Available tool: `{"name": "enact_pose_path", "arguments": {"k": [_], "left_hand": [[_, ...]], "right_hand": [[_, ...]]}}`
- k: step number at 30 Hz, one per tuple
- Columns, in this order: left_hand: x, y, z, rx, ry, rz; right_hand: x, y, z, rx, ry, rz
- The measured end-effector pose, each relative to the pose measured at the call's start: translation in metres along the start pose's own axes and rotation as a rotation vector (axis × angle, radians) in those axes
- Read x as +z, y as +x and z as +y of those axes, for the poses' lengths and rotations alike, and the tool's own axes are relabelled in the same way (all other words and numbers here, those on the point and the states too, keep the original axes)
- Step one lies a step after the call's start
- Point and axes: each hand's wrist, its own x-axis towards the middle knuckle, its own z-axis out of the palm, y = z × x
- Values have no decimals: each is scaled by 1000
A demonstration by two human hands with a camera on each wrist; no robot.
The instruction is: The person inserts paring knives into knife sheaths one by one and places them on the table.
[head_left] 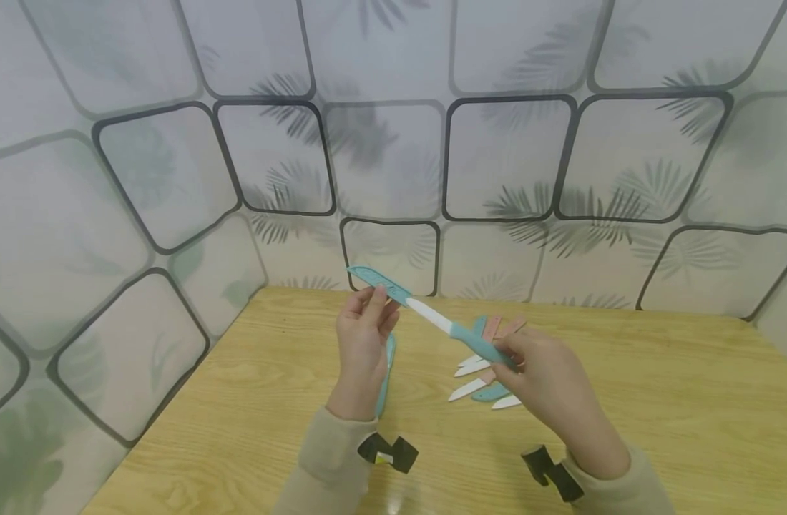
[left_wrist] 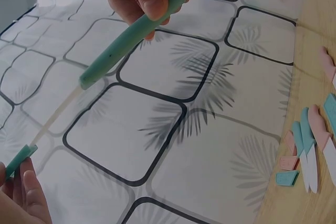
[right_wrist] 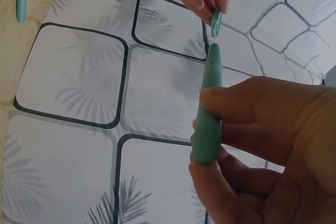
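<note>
My left hand [head_left: 363, 350] pinches a teal blade sheath [head_left: 366, 275] between thumb and fingers, above the table. With my right hand [head_left: 554, 383] I grip the teal handle of a kitchen knife [head_left: 473, 342]. Its white blade [head_left: 430, 315] points up and left, the tip end hidden at the sheath's mouth while most of the blade shows bare. In the left wrist view the same knife [left_wrist: 121, 48] and sheath [left_wrist: 21, 161] form one slanting line. In the right wrist view my thumb presses along the handle [right_wrist: 210, 124].
On the wooden table [head_left: 239, 400], several white-bladed knives with pink or teal handles lie beside loose sheaths, such as a teal one [head_left: 491, 392]. Another teal piece [head_left: 387, 375] lies by my left wrist. A patterned curtain-like wall [head_left: 393, 164] stands behind the table.
</note>
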Motion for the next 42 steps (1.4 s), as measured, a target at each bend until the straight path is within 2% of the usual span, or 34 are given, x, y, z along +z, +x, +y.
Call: {"name": "enact_pose_path", "arguments": {"k": [12, 19, 28, 37, 42], "left_hand": [[2, -2, 0, -27, 27, 6], [5, -5, -1, -25, 55, -23], [6, -6, -6, -38, 66, -39], [10, -9, -12, -65, 120, -42], [11, -10, -14, -66, 119, -40]], "right_hand": [[0, 0, 0, 5, -1, 10], [-1, -1, 1, -18, -7, 29], [-2, -1, 1, -38, -28, 57], [-3, -2, 1, -14, -26, 52], [-3, -1, 1, -15, -23, 57]]}}
